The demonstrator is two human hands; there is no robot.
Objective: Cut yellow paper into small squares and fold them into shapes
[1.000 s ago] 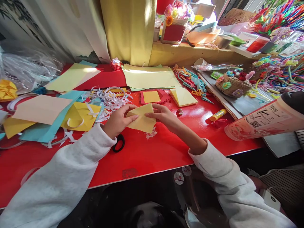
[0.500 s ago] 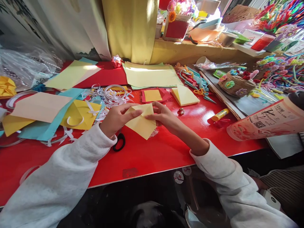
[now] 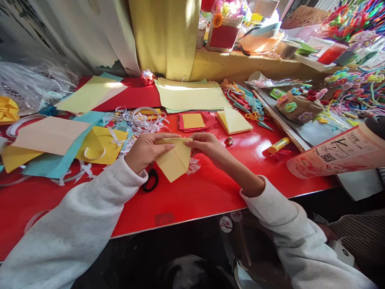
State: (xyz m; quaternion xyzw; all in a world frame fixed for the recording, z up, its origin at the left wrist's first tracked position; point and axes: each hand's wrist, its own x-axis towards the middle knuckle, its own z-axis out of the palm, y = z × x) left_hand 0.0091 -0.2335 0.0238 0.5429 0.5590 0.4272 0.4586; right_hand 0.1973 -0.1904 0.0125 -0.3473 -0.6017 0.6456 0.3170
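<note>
Between my hands is a pale yellow sheet of paper (image 3: 173, 162) with crease lines, its lower corner pointing toward me and its top edge folded over. My left hand (image 3: 146, 150) pinches it at the upper left, thumb on the near face. At the upper right, my right hand (image 3: 207, 146) grips it between thumb and fingers. Just below my left hand lies a black scissors handle (image 3: 150, 180); the blades are hidden. Behind the paper, a small heap of white shreds (image 3: 193, 165) shows on the red table (image 3: 192, 200).
A stack of cream paper squares (image 3: 237, 122) and red squares with an orange one (image 3: 193, 121) lie beyond my hands. Coloured sheets and white strips cover the left side. At right are a glue stick (image 3: 278, 145), a tilted drink cup (image 3: 337, 152) and a decorated basket (image 3: 300, 106).
The paper has tilted and shifted slightly down and left, and its top edge now shows folded over. My right hand has moved to the upper right corner, uncovering more white shreds.
</note>
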